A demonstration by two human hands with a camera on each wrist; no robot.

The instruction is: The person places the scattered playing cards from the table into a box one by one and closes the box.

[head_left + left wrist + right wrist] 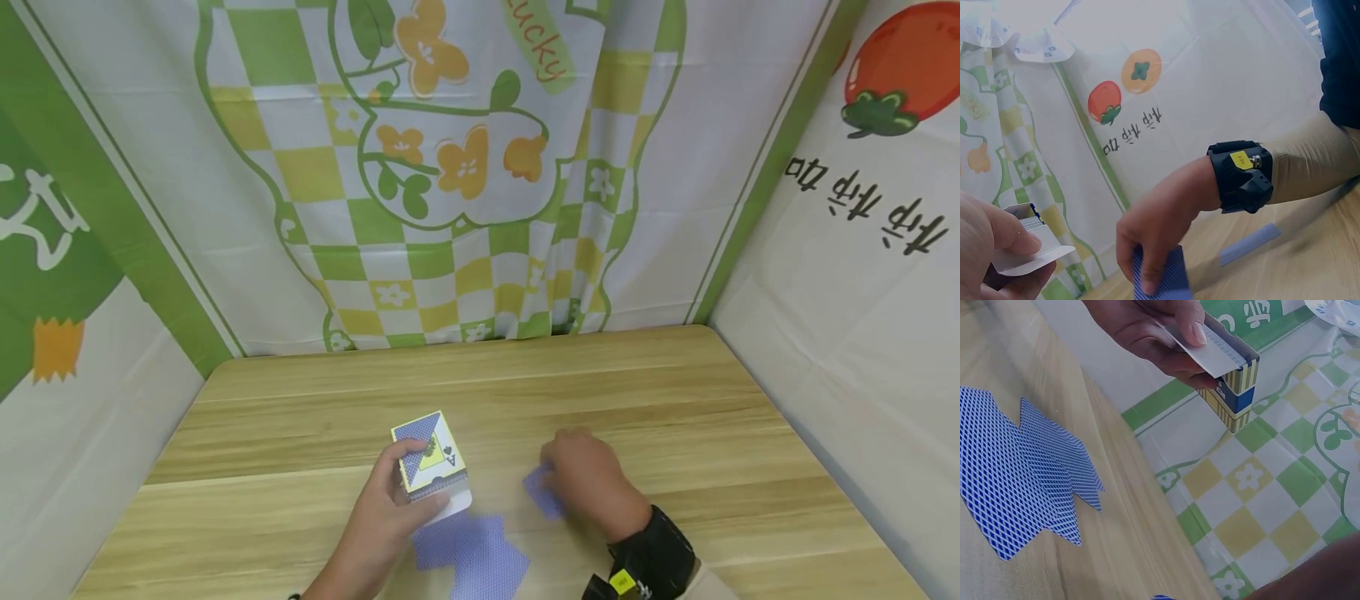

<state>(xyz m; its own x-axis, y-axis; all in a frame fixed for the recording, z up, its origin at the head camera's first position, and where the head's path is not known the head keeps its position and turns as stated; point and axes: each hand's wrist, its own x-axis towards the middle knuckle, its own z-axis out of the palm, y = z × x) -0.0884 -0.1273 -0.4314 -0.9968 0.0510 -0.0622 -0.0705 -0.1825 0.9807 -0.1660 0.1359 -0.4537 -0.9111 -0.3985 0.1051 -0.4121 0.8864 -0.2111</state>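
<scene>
My left hand (pixel 378 512) grips a playing-card box (pixel 432 454) with a blue-patterned, yellow-edged face marked with an A. The box's white flap (pixel 1041 261) hangs out under my thumb, and card edges show inside in the right wrist view. To the right, my right hand (pixel 592 483) reaches down and pinches a blue-backed playing card (pixel 540 492) at the tabletop; the thumb lies over it in the left wrist view. Several blue-backed cards (pixel 487 562) lie overlapping, face down, below the box. In the right wrist view, only a dark edge of my right hand shows.
The wood-grain table (pixel 300 442) meets a hanging checkered curtain (pixel 450 283) along its back edge. Printed white cloth (pixel 832 317) borders the right side and another sheet the left. A black wrist camera band (pixel 660 550) sits on my right wrist.
</scene>
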